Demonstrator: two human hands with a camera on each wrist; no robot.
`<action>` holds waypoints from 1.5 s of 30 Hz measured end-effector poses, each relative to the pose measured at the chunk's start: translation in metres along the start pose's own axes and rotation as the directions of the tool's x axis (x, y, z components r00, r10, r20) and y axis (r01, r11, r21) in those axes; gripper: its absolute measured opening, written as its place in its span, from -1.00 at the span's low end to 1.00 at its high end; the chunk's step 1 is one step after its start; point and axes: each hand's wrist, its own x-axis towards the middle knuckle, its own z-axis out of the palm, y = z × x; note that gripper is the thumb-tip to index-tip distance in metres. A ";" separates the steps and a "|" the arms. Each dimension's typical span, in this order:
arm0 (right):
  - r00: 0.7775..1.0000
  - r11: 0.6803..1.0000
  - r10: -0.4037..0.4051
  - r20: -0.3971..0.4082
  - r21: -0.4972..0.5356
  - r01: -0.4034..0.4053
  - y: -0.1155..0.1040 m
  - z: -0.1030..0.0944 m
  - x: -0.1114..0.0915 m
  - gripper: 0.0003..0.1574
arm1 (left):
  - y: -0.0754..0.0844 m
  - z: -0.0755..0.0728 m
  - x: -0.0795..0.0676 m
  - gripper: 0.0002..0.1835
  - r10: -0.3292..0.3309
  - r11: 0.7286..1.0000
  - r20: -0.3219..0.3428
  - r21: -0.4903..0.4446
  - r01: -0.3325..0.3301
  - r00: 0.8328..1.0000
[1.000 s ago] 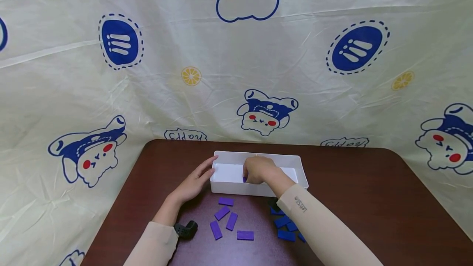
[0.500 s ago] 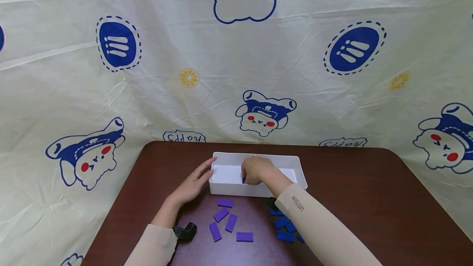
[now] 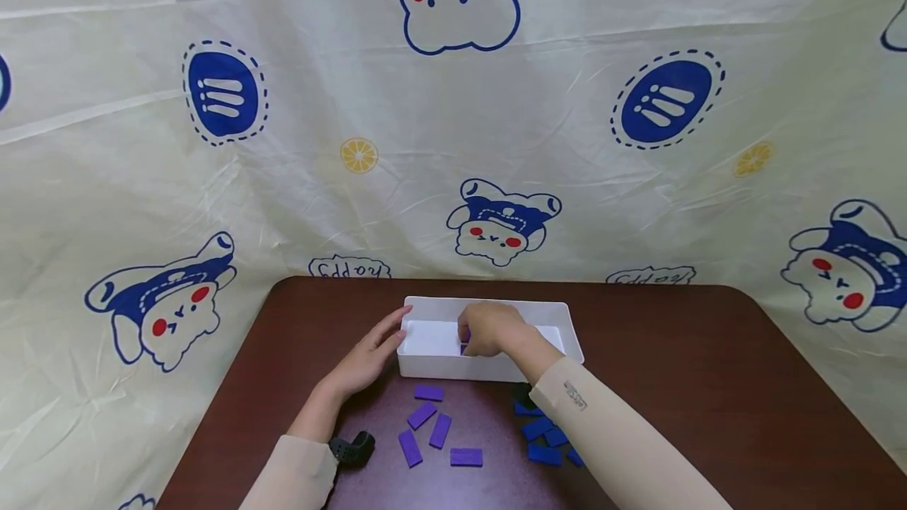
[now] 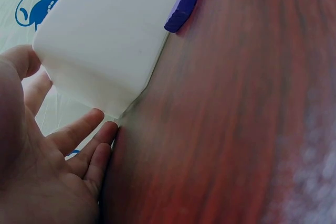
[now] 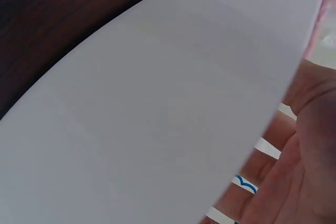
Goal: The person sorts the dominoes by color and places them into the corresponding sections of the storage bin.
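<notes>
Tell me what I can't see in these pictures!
Head view: the right hand hides most of the purple block or blocks it holds.
Head view: the right sleeve covers part of the blue blocks, so I can't count them all.
Left wrist view: the top edge cuts off purple blocks.
Right wrist view: the white box's wall hides what that hand holds.

Soft, fairly even light fills the head view, with a pale sheen on the bench (image 3: 506, 488) before the white box (image 3: 453, 367), whose side looks dim, hazy and bowed from the right wrist, while left-wrist glare blurs well apart from it.
</notes>
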 end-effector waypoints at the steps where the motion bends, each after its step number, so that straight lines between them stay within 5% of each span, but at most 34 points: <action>1: 1.000 1.000 0.001 -0.012 0.003 -0.001 0.000 -0.001 -0.001 -0.82 | 0.000 0.000 0.000 -0.45 -0.001 1.000 -0.001 0.002 0.001 1.000; 8: 0.997 0.998 0.019 -0.073 0.065 -0.014 -0.002 -0.009 -0.015 -0.58 | 0.002 0.000 0.001 -0.45 0.006 1.000 0.002 0.003 -0.006 1.000; 21: 0.989 0.996 0.011 -0.145 0.089 0.002 -0.005 -0.013 -0.042 -0.56 | -0.003 0.004 -0.004 -0.45 0.001 1.000 -0.002 -0.007 -0.002 1.000; 45: 0.970 0.972 -0.179 -0.165 0.126 0.200 -0.034 -0.001 -0.074 -0.57 | 0.000 -0.001 -0.001 -0.46 0.003 1.000 0.003 0.004 -0.003 1.000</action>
